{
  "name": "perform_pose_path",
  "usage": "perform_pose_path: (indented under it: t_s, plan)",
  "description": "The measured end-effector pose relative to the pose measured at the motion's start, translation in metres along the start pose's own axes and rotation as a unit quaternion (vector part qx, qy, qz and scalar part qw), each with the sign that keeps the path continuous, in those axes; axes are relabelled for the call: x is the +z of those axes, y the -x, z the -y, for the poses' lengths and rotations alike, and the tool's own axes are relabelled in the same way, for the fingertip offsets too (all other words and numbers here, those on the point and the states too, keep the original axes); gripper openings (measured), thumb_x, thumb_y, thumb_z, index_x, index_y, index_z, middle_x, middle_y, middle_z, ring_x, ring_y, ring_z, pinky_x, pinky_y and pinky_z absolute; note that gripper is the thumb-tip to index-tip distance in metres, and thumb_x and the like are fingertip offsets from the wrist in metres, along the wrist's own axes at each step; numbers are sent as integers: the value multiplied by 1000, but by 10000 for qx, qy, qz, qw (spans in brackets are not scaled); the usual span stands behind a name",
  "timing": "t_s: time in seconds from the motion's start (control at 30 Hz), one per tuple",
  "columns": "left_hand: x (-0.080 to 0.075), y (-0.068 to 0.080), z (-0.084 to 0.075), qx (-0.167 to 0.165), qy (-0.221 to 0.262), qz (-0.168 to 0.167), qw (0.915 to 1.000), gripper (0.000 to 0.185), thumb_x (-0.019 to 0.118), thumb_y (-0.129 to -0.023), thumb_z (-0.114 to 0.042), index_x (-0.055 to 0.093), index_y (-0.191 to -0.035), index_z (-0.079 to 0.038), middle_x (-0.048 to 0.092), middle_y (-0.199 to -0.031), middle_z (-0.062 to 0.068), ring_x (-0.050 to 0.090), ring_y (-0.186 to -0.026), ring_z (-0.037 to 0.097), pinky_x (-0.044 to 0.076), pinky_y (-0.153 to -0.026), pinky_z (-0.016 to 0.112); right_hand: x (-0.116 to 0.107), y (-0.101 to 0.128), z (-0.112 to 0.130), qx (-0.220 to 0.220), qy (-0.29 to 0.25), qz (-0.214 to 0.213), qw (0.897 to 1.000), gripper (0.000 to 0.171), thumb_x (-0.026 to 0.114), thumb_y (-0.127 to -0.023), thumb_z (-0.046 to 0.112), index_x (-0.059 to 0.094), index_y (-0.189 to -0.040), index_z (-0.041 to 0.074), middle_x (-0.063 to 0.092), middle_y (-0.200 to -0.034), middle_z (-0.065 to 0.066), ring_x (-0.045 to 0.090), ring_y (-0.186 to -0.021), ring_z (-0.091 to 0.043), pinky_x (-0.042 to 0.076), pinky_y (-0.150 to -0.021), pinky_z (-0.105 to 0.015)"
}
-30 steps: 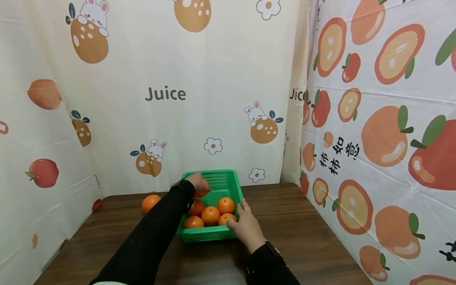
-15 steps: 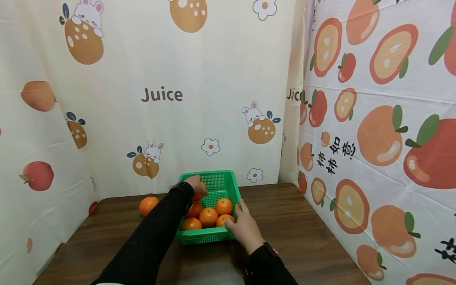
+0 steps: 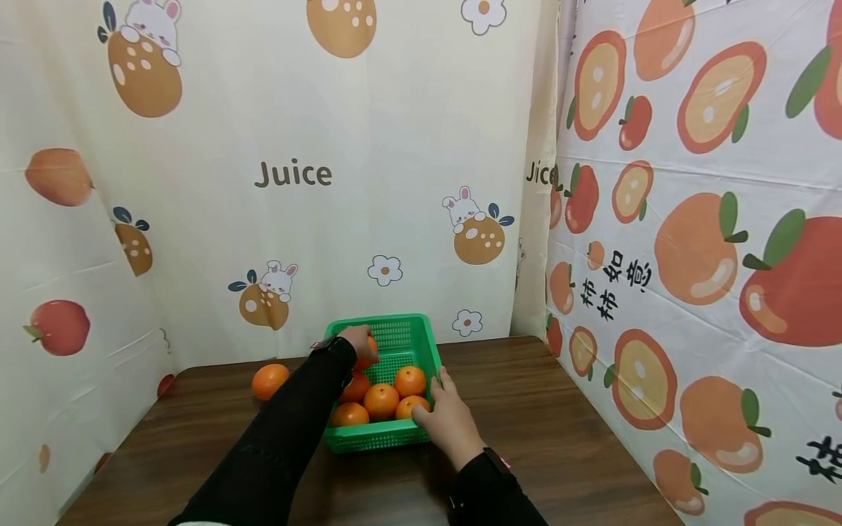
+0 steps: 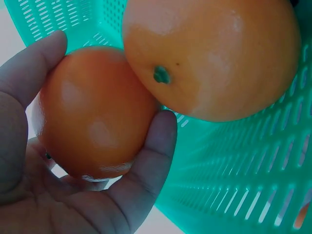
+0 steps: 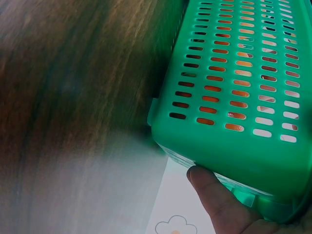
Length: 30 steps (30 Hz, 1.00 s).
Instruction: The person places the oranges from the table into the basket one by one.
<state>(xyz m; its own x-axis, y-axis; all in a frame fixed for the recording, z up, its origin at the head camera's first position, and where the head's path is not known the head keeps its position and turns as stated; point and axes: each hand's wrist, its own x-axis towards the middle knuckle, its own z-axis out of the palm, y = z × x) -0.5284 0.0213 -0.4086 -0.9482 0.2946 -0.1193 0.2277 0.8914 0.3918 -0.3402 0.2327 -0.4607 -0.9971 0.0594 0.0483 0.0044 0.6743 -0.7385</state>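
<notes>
My left hand [image 3: 357, 342] reaches into the far left of a green plastic basket [image 3: 375, 437]. Its thumb and fingers curl round an orange [image 4: 97, 117], which lies against another, larger-looking orange [image 4: 209, 58] in the left wrist view. The sleeve hides part of the basket's left side in the head view. On the right side, my right hand [image 3: 452, 420] holds the basket at its near corner, thumb over the rim and fingers along the outer wall. A fingertip [image 5: 200, 176] shows against that corner in the right wrist view. Several oranges [image 3: 381, 402] fill the near half.
One loose orange [image 3: 270, 381] sits on the dark wooden table [image 3: 539, 438], left of the basket. A cream curtain [image 3: 381, 146] with printed fruit hangs behind, and a printed white cloth [image 3: 658, 307] hangs on the right.
The head view has shifted slightly, so everything appears a little further left. The left hand keeps its hold on the orange, and the right hand stays on the basket.
</notes>
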Motion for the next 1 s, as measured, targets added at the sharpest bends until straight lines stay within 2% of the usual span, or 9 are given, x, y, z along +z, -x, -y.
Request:
perform_pose_path:
  t_s: [0.13, 0.33, 0.53, 0.8, 0.93, 1.0]
  plan:
    - [2, -1, 1, 183, -258, -98, 9995, 65, 89, -86, -28, 63, -141, -7, 68, -130, 21, 65, -103, 31, 57, -87, 43, 0, -1, 0, 10, -6, -3, 10000, 78, 66, -95, 35, 43, -162, 2, 16, -180, -6, 45, -151, -41, 39, -120, -64]
    - [8, -9, 4, 362, -178, -129, 9991, 61, 89, -85, -22, 67, -139, -10, 69, -131, 20, 63, -102, 30, 56, -88, 42, 0, -2, 2, 7, -20, -32, 10000, 77, 66, -96, 34, 42, -162, 2, 17, -180, -7, 46, -151, -39, 40, -120, -62]
    - [13, -14, 5, 335, -209, -71, 9992, 60, 88, -86, -21, 68, -140, -9, 69, -133, 19, 63, -109, 31, 56, -94, 44, -1, 1, 3, -34, -43, -13, 10000, 78, 66, -96, 34, 42, -162, 1, 17, -180, -8, 46, -151, -40, 39, -120, -63]
    - [12, -12, 6, 423, -241, 24, 9988, 59, 87, -86, -19, 67, -140, -7, 69, -127, 19, 61, -100, 29, 56, -88, 43, -1, 0, 1, -64, -26, -7, 10000, 79, 66, -95, 35, 42, -161, 0, 17, -180, -8, 46, -150, -40, 39, -120, -64]
    - [11, -9, 5, 419, -246, 97, 9988, 58, 81, -88, -15, 65, -144, -9, 68, -132, 20, 59, -102, 29, 53, -84, 40, -1, -1, 0, -66, -23, -10, 10000, 79, 65, -94, 35, 42, -162, 1, 17, -180, -8, 48, -148, -39, 40, -119, -63]
    - [10, -4, 3, 290, -45, 222, 9993, 60, 75, -89, -10, 62, -148, -11, 64, -141, 20, 57, -107, 29, 51, -81, 38, -1, 0, 0, -74, -30, -8, 10000, 78, 65, -94, 34, 42, -162, 1, 17, -180, -7, 49, -148, -39, 42, -118, -62]
